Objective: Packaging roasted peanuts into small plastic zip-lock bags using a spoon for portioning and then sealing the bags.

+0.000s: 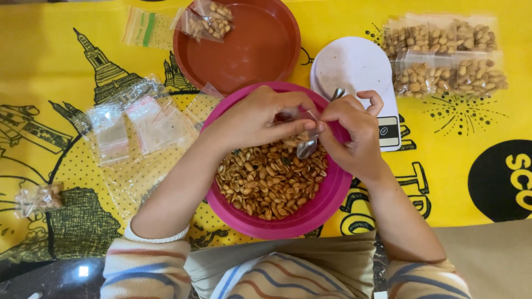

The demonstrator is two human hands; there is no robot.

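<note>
A pink bowl (332,194) half full of roasted peanuts (269,180) sits in front of me. Over it, my left hand (257,116) pinches a small clear plastic bag (299,119) between fingers and thumb. My right hand (352,135) holds a metal spoon (306,148) whose bowl points down toward the peanuts, and its fingertips also touch the bag's edge. Both hands meet above the far side of the bowl.
A brown-red bowl (249,50) with two filled peanut bags on its rim stands behind. A white kitchen scale (357,69) is at right, with several filled bags (443,55) beyond. Empty clear bags (133,124) lie at left on the yellow printed cloth (55,55).
</note>
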